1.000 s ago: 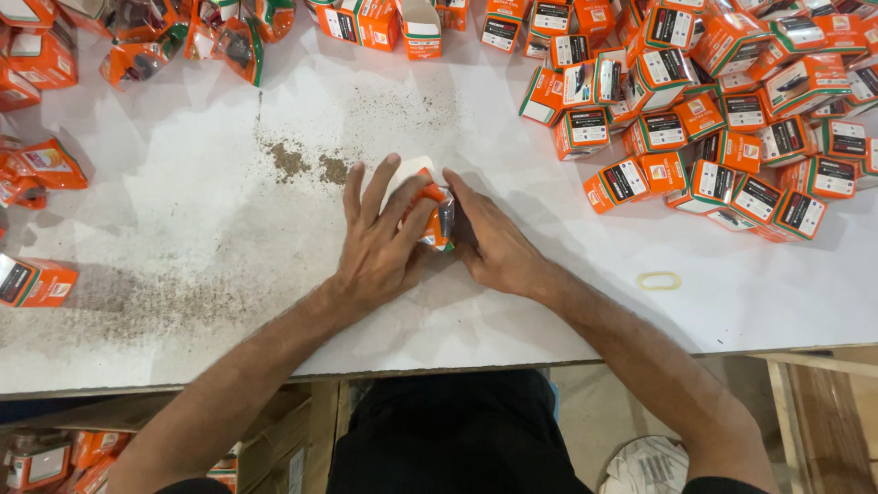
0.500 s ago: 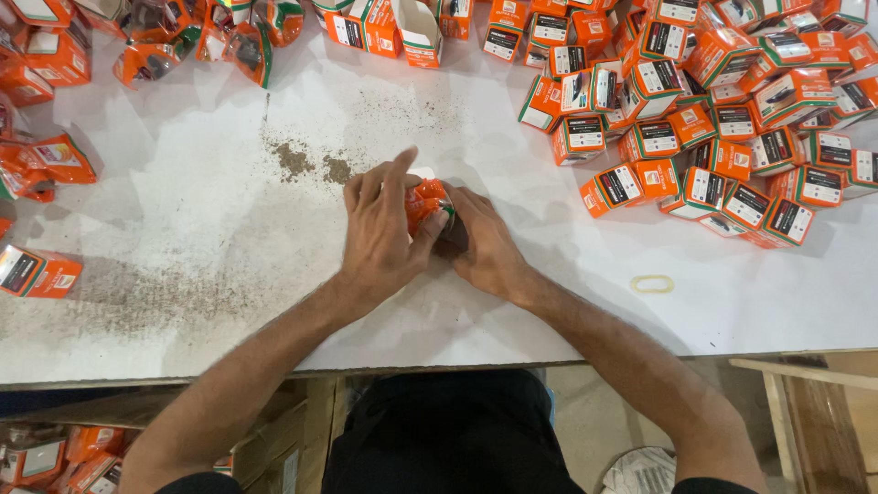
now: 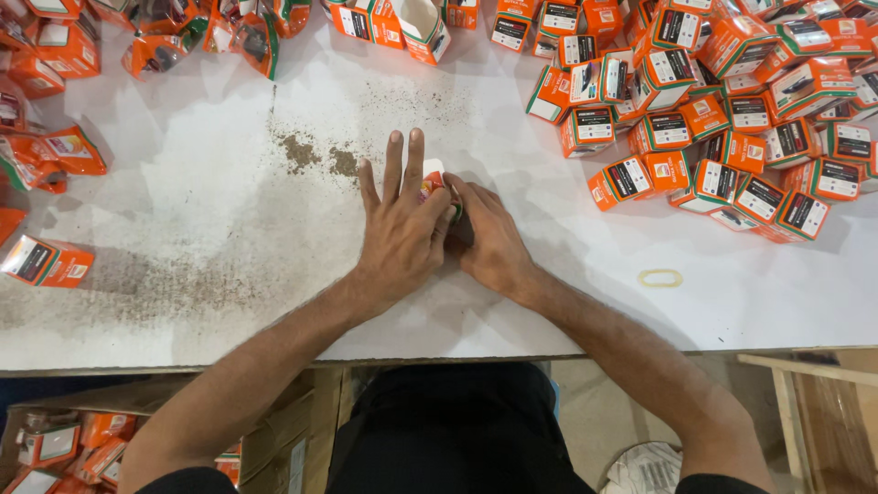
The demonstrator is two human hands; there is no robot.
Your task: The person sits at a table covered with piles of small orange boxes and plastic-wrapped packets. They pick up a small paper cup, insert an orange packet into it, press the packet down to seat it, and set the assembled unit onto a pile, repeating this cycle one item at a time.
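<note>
Heap of closed orange boxes [image 3: 732, 110] off to your right, rubber band [image 3: 659, 278] near your right wrist, both well apart, small orange carton [image 3: 437, 186] pinched between your left hand [image 3: 400, 240] and right hand [image 3: 489, 240] on the white worktop [image 3: 229, 238], mostly hidden, can't tell its long axis.

On the surface [image 3: 229, 256], the small box [image 3: 433, 183] lies between the left hand [image 3: 400, 236] and right hand [image 3: 489, 240]. A box pile [image 3: 722, 101] lies at the far right, and a rubber band [image 3: 659, 278] lies near the right forearm.
</note>
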